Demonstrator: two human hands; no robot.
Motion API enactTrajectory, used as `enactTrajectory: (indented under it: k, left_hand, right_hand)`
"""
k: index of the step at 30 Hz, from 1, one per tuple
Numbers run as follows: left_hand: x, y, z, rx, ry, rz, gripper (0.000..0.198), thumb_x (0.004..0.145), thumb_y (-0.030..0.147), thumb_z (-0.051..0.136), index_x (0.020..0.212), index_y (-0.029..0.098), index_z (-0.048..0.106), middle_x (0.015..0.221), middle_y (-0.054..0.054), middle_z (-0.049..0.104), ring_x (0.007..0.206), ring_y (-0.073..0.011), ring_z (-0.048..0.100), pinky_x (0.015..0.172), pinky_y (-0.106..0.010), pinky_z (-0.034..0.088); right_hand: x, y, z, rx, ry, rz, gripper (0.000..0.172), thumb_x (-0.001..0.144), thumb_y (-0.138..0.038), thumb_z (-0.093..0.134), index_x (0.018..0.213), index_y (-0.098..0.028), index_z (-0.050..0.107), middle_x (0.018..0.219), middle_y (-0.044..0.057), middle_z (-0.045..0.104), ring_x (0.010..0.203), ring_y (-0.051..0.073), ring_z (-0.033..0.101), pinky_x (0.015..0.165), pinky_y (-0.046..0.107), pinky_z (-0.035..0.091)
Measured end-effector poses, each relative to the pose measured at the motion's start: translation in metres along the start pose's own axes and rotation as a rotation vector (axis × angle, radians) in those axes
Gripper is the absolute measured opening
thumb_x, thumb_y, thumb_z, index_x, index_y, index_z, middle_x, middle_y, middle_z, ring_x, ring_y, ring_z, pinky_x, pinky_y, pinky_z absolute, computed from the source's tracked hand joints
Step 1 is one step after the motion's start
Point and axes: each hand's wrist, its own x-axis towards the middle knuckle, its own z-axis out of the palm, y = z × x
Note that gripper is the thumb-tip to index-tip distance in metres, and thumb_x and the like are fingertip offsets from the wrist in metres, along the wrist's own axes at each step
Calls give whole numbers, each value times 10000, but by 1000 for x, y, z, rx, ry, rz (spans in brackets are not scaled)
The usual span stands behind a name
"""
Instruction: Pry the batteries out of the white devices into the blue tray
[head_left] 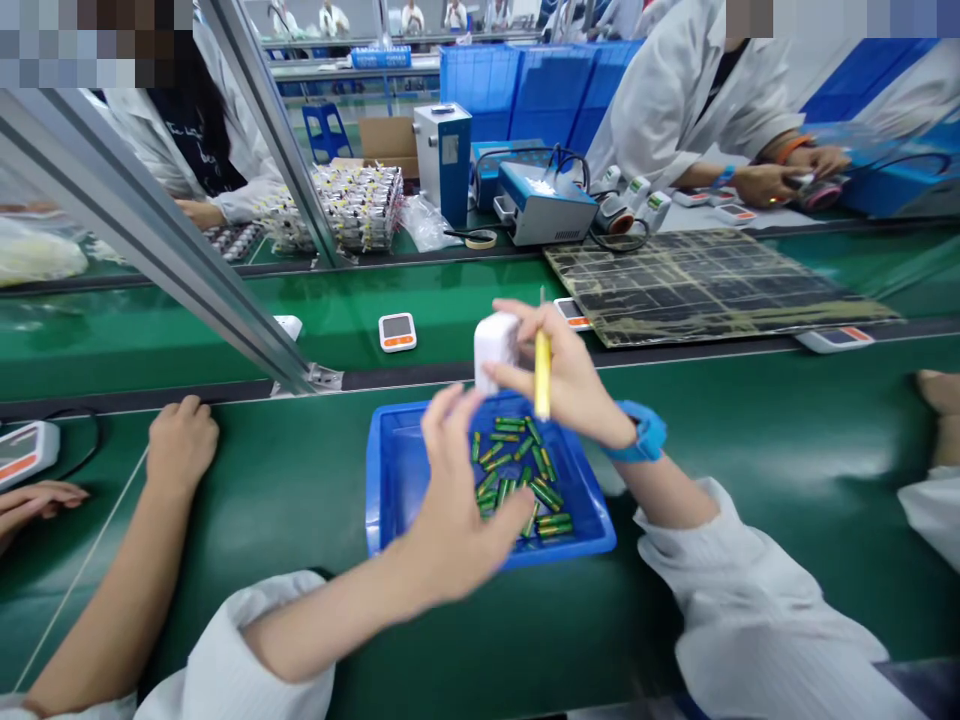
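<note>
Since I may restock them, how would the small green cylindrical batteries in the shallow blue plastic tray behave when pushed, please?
The small green cylindrical batteries look round and smooth, so they would probably roll. They lie loosely heaped, so one nudge may shift several. The shallow blue plastic tray has a raised rim that should contain them.

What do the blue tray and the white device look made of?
Blue tray: likely moulded plastic, slightly glossy, judging by its uniform colour and rounded rim. White device in the right hand: probably a smooth plastic casing with rounded corners, though it is blurred.
</note>
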Motion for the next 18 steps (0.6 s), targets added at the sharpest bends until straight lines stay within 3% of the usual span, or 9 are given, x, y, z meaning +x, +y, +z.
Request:
enactTrajectory:
  k: [2,4,6,7,9,11,15,18]
  left_hand:
    - [-27,-12,14,177,-183,136,553,770,160,628,1243,442,569,1414,-32,467,1438,-335,261,1202,-549,73]
    - [-47,-37,32,149,-509,221,498,772,166,561,1083,550,621,1222,3,623,1414,-344,324,1187,-560,118]
    - [-55,-71,52,156,-766,235,520,755,204,512,1082,599,595,1104,28,667,1420,-342,312,1128,-573,268]
    - [-54,-88,61,184,-832,273,503,717,243,530,1067,597,604,1037,30,681,1357,-378,409,1021,-579,393]
    - [-48,-118,78,241,-842,342,475,609,310,583,1003,569,643,930,19,684,1131,-420,597,744,-553,510]
    - [-43,-139,87,251,-816,390,534,560,332,591,1033,577,629,930,19,679,1026,-405,639,601,-514,492]
    - [-48,-156,90,197,-769,481,673,541,328,595,1133,644,549,908,7,671,966,-391,641,528,-499,441]
    - [-54,-161,89,263,-774,474,646,550,320,591,1114,633,570,916,-16,660,1024,-395,621,536,-500,446]
  right_hand:
    - [35,31,-16,-177,95,-9,382,702,-301,747,882,-222,419,1245,92,555,1061,250,579,843,349,446]
    - [66,69,-25,-365,136,57,352,695,-277,714,883,-214,424,1105,83,586,953,245,584,801,350,432]
    - [87,106,-27,-523,116,158,301,702,-234,664,891,-209,432,978,84,601,860,241,567,766,350,414]
    - [93,122,-25,-579,100,190,285,702,-220,644,896,-206,436,952,94,601,838,246,559,754,352,406]
    - [98,145,-16,-636,65,225,258,706,-206,614,899,-199,443,955,124,599,827,261,552,744,360,399]
    - [99,157,-6,-640,43,223,223,728,-212,587,901,-194,447,995,152,592,847,274,554,753,367,400]
    - [103,166,10,-645,41,252,197,786,-243,571,922,-191,438,1040,176,588,877,286,563,762,366,403]
    - [106,170,20,-663,45,298,185,836,-279,559,925,-190,422,1028,185,598,870,291,569,751,364,398]
